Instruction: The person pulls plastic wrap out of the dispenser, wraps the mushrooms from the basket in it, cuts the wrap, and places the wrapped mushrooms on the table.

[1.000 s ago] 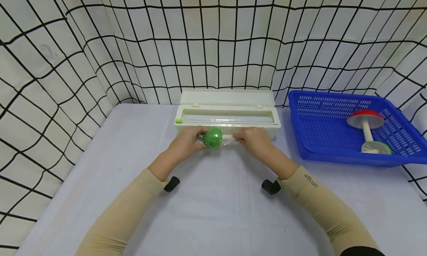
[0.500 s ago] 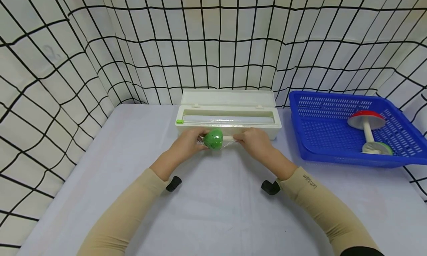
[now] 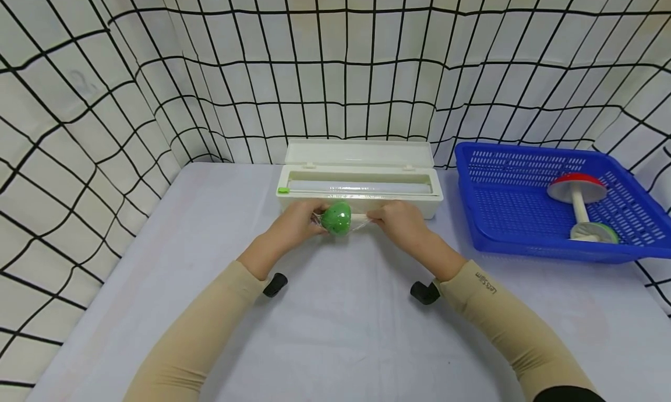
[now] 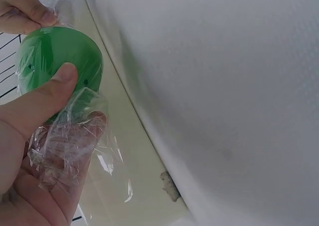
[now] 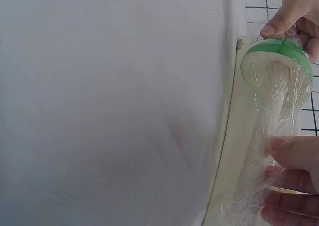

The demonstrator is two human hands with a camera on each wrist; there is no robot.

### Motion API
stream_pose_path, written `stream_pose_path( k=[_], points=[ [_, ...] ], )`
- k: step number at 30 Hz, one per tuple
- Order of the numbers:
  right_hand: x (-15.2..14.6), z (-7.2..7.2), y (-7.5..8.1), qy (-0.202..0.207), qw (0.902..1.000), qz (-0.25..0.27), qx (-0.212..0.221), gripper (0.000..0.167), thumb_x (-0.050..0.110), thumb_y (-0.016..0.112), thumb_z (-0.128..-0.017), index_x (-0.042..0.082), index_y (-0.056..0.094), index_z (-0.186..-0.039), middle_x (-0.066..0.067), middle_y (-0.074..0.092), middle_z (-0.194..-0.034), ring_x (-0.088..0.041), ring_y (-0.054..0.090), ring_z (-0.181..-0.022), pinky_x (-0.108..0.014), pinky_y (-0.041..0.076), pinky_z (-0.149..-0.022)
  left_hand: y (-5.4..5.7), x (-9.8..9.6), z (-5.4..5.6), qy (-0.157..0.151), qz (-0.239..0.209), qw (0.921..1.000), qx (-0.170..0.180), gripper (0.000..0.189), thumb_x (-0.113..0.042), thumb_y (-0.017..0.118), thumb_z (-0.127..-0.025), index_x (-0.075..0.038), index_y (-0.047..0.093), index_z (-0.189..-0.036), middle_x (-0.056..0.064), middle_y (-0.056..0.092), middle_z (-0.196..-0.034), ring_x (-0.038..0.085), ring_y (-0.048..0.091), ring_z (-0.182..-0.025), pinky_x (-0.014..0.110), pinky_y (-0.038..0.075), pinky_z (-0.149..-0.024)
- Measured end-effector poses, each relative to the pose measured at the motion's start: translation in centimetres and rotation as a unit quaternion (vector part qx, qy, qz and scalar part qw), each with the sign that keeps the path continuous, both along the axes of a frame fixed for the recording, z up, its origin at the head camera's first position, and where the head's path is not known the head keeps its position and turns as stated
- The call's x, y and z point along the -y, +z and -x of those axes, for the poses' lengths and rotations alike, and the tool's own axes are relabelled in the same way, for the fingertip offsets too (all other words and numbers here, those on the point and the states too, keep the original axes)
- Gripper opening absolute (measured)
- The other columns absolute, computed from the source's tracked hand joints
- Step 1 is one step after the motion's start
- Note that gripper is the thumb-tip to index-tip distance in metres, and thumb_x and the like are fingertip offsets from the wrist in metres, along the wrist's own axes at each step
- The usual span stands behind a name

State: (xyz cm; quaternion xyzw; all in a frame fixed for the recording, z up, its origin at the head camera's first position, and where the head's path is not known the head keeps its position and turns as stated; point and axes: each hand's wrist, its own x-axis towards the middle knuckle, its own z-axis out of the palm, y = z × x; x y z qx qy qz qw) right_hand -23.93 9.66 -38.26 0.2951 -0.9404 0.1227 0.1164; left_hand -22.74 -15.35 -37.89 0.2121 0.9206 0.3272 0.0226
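Note:
Both hands hold a mushroom-shaped piece with a green cap (image 3: 336, 218) and a pale stem, lying sideways in front of the white cling film dispenser (image 3: 362, 205). My left hand (image 3: 295, 226) grips the cap end, its thumb pressed on the dark-specked green surface. Crumpled clear cling film (image 4: 70, 146) bunches over its fingers and wraps the cap. My right hand (image 3: 406, 224) pinches the stem, which the right wrist view shows sheathed in film (image 5: 271, 101). Behind the hands, the dispenser's lid (image 3: 359, 152) is up and a film roll (image 3: 359, 187) lies inside.
At the right stands a blue plastic basket (image 3: 524, 247). In it lie a red-capped mushroom piece (image 3: 576, 184) and another with a green edge (image 3: 597, 232). Black wire grid panels (image 3: 343, 64) enclose the white-covered table (image 3: 335, 332) at the back and sides.
Almost nothing differs. The hands keep their hold on the mushroom piece, and the whole view has drifted very slightly to the right.

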Motion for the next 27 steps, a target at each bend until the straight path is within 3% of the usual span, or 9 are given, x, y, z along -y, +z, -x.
stream_pose_path(
  k=[11, 19, 27],
  points=[
    [0.02, 0.37, -0.23, 0.003, 0.9999, 0.002, 0.012, 0.016, 0.013, 0.078, -0.091, 0.013, 0.082, -0.107, -0.009, 0.077, -0.103, -0.034, 0.073, -0.093, -0.046, 0.06, -0.07, 0.01, -0.08, 0.34, 0.002, 0.001, 0.9999, 0.011, 0.036, 0.001, 0.084, -0.081, 0.003, 0.069, -0.114, 0.016, 0.071, -0.112, 0.027, 0.068, -0.099, 0.036, 0.056, -0.088],
    [-0.02, 0.35, -0.34, 0.002, 1.0, -0.002, -0.003, 0.014, 0.014, 0.079, -0.09, 0.014, 0.083, -0.104, -0.01, 0.077, -0.098, -0.035, 0.073, -0.085, -0.046, 0.059, -0.06, 0.06, -0.16, 0.54, 0.0, -0.001, 0.9999, 0.012, 0.037, 0.003, 0.085, -0.08, 0.004, 0.069, -0.113, 0.017, 0.072, -0.112, 0.027, 0.068, -0.098, 0.035, 0.056, -0.087],
    [0.15, 0.35, -0.39, -0.006, 0.9998, -0.014, 0.01, 0.014, 0.015, 0.079, -0.09, 0.015, 0.083, -0.104, -0.009, 0.077, -0.098, -0.034, 0.073, -0.084, -0.046, 0.058, -0.06, -0.1, -0.15, 0.56, 0.002, -0.003, 0.9997, 0.025, 0.038, 0.004, 0.084, -0.08, 0.005, 0.068, -0.114, 0.018, 0.071, -0.114, 0.029, 0.068, -0.101, 0.035, 0.056, -0.089]
  ],
)
